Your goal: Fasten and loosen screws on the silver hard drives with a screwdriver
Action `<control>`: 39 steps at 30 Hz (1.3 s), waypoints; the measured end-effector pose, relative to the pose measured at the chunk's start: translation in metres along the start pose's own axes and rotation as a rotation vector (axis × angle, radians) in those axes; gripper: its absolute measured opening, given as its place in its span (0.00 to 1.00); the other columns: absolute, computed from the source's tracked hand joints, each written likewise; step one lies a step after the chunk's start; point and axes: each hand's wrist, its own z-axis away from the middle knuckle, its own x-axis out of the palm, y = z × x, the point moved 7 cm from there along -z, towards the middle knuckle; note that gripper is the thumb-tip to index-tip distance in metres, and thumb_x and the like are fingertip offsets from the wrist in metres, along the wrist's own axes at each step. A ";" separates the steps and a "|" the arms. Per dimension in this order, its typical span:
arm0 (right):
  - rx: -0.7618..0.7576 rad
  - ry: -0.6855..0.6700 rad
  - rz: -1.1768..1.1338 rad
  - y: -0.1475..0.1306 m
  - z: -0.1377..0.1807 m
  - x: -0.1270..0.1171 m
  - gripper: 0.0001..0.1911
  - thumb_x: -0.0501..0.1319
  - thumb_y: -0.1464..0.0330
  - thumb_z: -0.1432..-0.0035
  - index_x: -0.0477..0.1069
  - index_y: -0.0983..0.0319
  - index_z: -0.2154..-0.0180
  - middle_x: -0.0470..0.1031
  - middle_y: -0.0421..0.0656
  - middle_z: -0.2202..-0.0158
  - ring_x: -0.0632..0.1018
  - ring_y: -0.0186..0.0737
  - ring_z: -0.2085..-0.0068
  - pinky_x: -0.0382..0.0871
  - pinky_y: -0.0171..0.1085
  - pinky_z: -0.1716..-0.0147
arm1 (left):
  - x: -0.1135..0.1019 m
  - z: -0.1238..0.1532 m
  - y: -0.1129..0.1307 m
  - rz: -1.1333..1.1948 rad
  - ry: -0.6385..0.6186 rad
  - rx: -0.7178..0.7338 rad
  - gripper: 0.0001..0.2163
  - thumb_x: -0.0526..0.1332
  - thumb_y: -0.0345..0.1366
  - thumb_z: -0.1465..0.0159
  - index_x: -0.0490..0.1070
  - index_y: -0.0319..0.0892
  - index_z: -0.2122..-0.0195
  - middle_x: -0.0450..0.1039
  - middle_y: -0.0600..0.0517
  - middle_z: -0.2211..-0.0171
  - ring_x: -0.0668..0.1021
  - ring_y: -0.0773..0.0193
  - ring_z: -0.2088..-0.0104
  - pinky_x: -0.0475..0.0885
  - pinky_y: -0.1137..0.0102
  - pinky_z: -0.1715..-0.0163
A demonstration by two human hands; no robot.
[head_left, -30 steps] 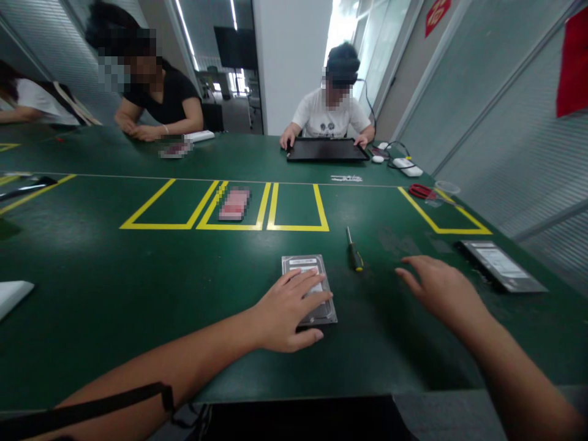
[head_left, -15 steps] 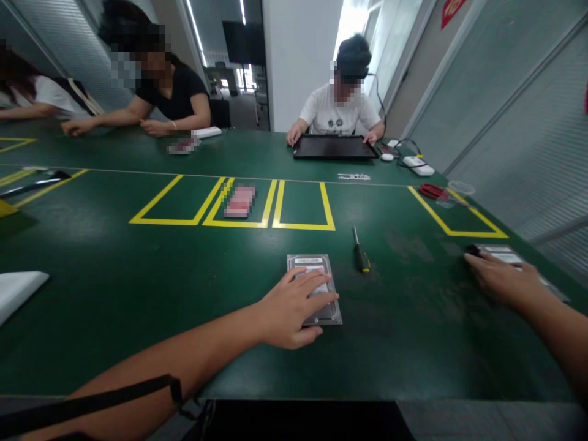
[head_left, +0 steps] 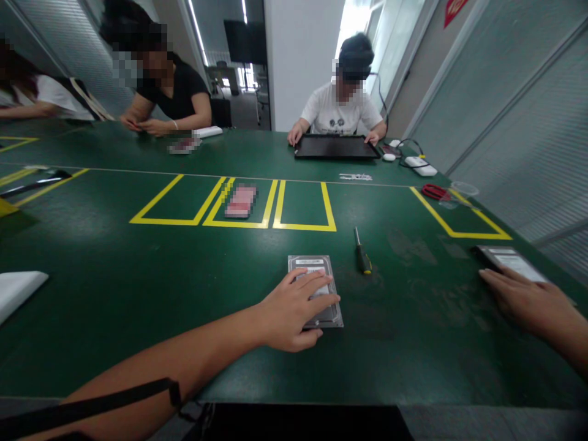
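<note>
A silvery hard drive (head_left: 328,317) with a white label lies flat on the table in front of me. My left hand (head_left: 301,306) rests across it, fingers spread, covering much of its left side. At the right, a second hard drive (head_left: 509,260) with a pale label lies near the table's edge. Alongside its near side is my right hand (head_left: 528,300), fingers stretched out; whether they touch the drive I cannot tell. Between the two drives, a screwdriver (head_left: 362,257) with a dark green and yellow handle points away from me.
Yellow tape frames (head_left: 305,228) mark the green table (head_left: 184,275), one holding a blurred pink object (head_left: 241,201). A red cable coil (head_left: 434,192) lies far right. Across the table a person holds a black panel (head_left: 337,147). A white object (head_left: 21,293) stands at the left edge.
My right hand has drawn back from the top of the right drive towards me, uncovering more of its label. My left hand stays put. A person at the far left has brought their hands together.
</note>
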 end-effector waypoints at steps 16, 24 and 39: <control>-0.062 0.024 0.095 -0.009 -0.001 -0.025 0.27 0.43 0.75 0.36 0.77 0.66 0.47 0.70 0.54 0.43 0.70 0.54 0.43 0.68 0.47 0.52 | 0.000 0.000 -0.001 -0.008 -0.014 0.008 0.33 0.62 0.45 0.41 0.58 0.47 0.34 0.53 0.41 0.31 0.57 0.44 0.31 0.48 0.46 0.34; -0.038 0.021 0.117 -0.001 -0.003 -0.025 0.26 0.46 0.76 0.38 0.79 0.63 0.50 0.72 0.56 0.47 0.71 0.54 0.48 0.68 0.48 0.55 | -0.001 0.000 -0.003 -0.001 -0.006 0.029 0.33 0.62 0.45 0.41 0.58 0.47 0.34 0.54 0.41 0.31 0.57 0.44 0.31 0.48 0.46 0.34; -0.069 -0.001 0.092 0.001 -0.002 -0.025 0.23 0.50 0.77 0.39 0.80 0.63 0.52 0.72 0.56 0.50 0.72 0.54 0.51 0.67 0.48 0.55 | -0.001 0.000 -0.003 0.005 0.002 0.030 0.33 0.62 0.45 0.41 0.58 0.47 0.34 0.54 0.41 0.31 0.58 0.44 0.31 0.49 0.45 0.34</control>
